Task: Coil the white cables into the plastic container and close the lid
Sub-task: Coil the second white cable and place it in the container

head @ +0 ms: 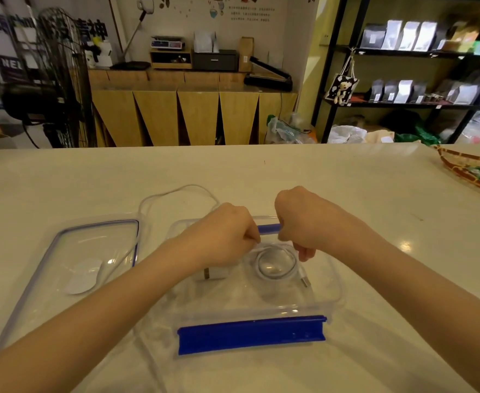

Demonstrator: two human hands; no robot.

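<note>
Container [329, 282] open on counter [289, 177], lid [63, 242] beside it | coil [275, 265] inside, slack cable [173, 194] trailing behind | left hand [221, 234] fingers pinching cable, feeding the coil | right hand [304, 219] fingers curled, seemingly steadying the coil.

I read only "NEL" in white letters on a dark sign [11, 65] at far left; the large wall characters [43, 31] stay too blurred.
</note>
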